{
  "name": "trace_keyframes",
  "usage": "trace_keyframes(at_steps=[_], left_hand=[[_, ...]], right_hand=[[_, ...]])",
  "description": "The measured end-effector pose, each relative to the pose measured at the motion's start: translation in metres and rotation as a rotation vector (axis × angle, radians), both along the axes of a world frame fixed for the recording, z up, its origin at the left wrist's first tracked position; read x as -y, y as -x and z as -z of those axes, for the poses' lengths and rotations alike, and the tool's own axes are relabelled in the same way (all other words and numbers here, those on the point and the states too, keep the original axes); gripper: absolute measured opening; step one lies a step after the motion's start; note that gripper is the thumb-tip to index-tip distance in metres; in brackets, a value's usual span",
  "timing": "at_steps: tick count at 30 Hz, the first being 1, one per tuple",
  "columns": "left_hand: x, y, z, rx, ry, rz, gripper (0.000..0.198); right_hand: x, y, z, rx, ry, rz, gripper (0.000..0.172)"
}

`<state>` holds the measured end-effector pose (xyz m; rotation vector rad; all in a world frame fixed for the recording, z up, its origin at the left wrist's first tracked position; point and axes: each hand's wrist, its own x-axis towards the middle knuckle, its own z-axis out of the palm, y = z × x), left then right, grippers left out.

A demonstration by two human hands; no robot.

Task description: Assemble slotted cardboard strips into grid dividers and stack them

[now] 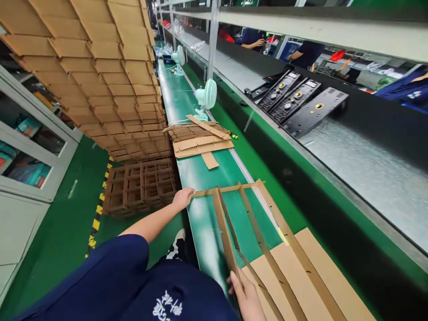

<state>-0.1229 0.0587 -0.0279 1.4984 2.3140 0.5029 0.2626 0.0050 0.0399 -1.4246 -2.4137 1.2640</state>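
Note:
My left hand [183, 199] is closed on the near end of a cardboard cross strip [203, 192], at the bench's left edge. Several long slotted cardboard strips [261, 236] run from that cross strip toward me, standing on edge. Around the leftmost long strip [223, 227] the fingers of my right hand [245, 294] are closed, thumb on top. Flat cardboard sheets [310, 258] lie beneath the strips at the lower right. The near ends of the strips run out of view.
On the green bench [197, 171] lies a pile of cardboard strips [200, 140], with a small fan [207, 96] behind it. Stacked cardboard dividers [110, 89] rise at the left. Black parts [294, 98] sit on the conveyor [368, 156]. Other people [306, 53] work beyond.

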Motion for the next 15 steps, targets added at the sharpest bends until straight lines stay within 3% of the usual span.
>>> trace_keyframes(at_steps=[3, 5, 10, 15], left_hand=[[0.004, 0.002, 0.006, 0.067, -0.073, -0.009, 0.029], [0.004, 0.004, 0.01, 0.105, -0.109, -0.013, 0.034], [0.004, 0.009, 0.019, 0.156, -0.156, 0.017, 0.05], [0.003, 0.015, 0.02, 0.055, -0.109, 0.189, 0.053]], right_hand=[[-0.011, 0.041, 0.007, -0.1, 0.3, 0.035, 0.051], [-0.019, 0.062, 0.014, -0.113, 0.393, 0.034, 0.057], [-0.029, 0.08, 0.021, -0.003, 0.356, 0.065, 0.063], [-0.036, 0.082, 0.019, 0.09, 0.291, 0.036, 0.061]])
